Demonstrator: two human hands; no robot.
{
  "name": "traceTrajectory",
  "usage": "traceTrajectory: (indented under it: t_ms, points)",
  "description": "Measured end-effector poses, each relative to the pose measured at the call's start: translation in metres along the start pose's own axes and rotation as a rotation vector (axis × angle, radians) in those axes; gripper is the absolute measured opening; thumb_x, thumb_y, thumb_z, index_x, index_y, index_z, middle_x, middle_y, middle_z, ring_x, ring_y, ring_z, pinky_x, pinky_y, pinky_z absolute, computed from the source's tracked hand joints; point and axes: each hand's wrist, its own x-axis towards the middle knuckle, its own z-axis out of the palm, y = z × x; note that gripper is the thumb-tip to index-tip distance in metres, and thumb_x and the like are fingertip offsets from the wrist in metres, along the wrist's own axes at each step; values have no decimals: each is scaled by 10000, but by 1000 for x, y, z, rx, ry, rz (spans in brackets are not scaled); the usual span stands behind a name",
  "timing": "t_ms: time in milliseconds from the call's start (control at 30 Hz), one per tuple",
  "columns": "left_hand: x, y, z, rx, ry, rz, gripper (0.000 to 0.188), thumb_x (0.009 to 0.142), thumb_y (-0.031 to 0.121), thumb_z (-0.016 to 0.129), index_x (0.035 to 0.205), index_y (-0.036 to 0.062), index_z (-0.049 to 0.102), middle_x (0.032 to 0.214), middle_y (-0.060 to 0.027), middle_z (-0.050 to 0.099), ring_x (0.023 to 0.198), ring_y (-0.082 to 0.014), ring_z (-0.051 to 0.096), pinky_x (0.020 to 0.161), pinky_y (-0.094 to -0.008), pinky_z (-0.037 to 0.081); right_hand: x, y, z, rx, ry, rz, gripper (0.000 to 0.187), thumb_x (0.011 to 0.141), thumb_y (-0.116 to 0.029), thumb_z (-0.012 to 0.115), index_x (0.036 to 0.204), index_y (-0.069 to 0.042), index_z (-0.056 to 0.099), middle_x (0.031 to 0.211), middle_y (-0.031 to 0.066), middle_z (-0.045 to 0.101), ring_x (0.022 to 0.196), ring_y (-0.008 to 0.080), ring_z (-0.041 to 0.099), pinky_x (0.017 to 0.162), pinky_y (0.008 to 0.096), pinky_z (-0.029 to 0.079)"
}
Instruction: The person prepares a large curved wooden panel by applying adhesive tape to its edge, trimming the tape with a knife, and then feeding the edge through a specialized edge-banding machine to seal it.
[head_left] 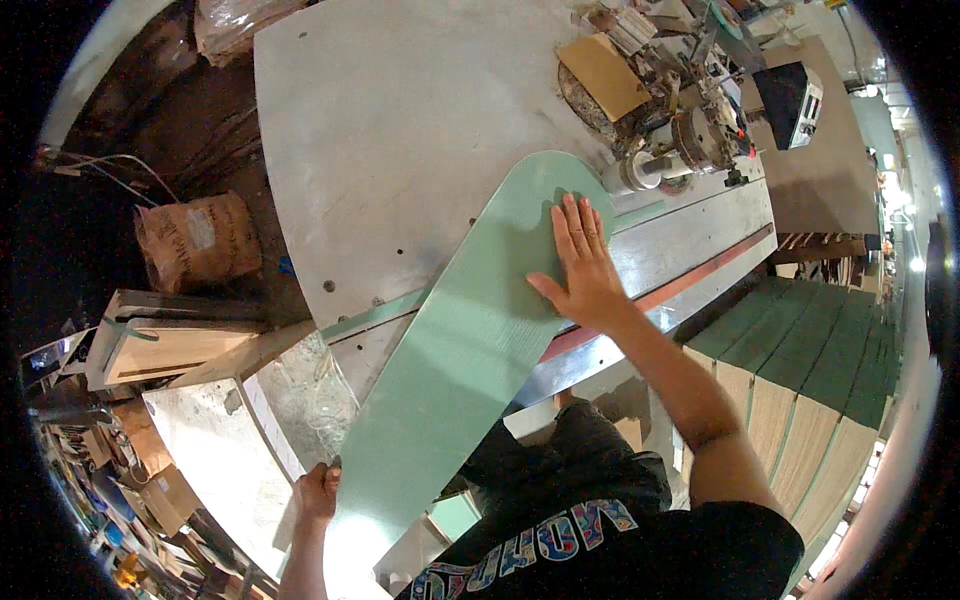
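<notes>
A long pale green board (450, 340) with a rounded far end lies slantwise over the grey worktable (400, 130), its near end reaching out toward me. My right hand (582, 262) rests flat on the board near that rounded end, fingers stretched out. At the near left, my left hand (318, 492) is closed on the board's left edge; its fingertips are partly hidden. The rounded end sits beside a pale roller (636, 174) of a machine (695, 140). A narrow green strip (375, 315) runs along the table and passes behind the board.
Stacked panels with dark green tops (800, 340) stand at the right. A brown sack (200, 240) sits on the floor at the left, near leaning wooden panels (185, 350). On the machine lies a tan rectangular piece (604, 76). A control box (795, 105) stands behind it.
</notes>
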Motion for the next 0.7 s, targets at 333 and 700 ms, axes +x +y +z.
traceTrajectory:
  t_ms: [333, 700]
  points:
    - [-36, 71, 51, -10, 15, 27, 466, 1057, 432, 556, 854, 24, 655, 754, -257, 678, 751, -495, 684, 667, -571, 512, 23, 4, 11, -35, 125, 98, 858, 1049, -470, 548, 1620, 71, 206, 1696, 303, 198, 1583, 470, 183, 1301, 541, 169]
    - [-72, 161, 138, -193, 52, 32, 513, 1070, 474, 523, 954, 5, 693, 859, -295, 689, 857, -557, 651, 715, -593, 511, -1, 53, 9, -95, 98, -69, 701, 1074, -293, 503, 1614, 69, 240, 1688, 279, 250, 1570, 439, 254, 1296, 519, 224]
